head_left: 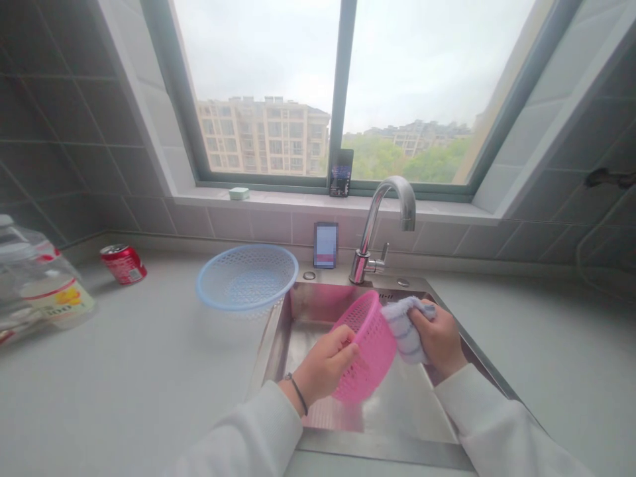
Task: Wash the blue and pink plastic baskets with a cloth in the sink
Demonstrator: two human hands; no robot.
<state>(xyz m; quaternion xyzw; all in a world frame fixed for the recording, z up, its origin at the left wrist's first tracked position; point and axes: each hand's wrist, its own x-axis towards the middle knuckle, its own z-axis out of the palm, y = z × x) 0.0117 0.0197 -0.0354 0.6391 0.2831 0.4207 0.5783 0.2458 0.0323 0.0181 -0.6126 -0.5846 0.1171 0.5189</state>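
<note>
Over the steel sink (279,344), the left hand (325,366) grips the rim of a pink plastic basket (366,354), while the right hand (436,338) clutches a striped cloth (405,329) pressed against the basket's side.

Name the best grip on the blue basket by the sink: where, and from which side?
Pinch the rim of the blue plastic basket at its left edge, coming in from over the counter. The rim is a continuous raised band, firmer-looking than the perforated wall, and the left side is farthest from the pink basket.
</note>
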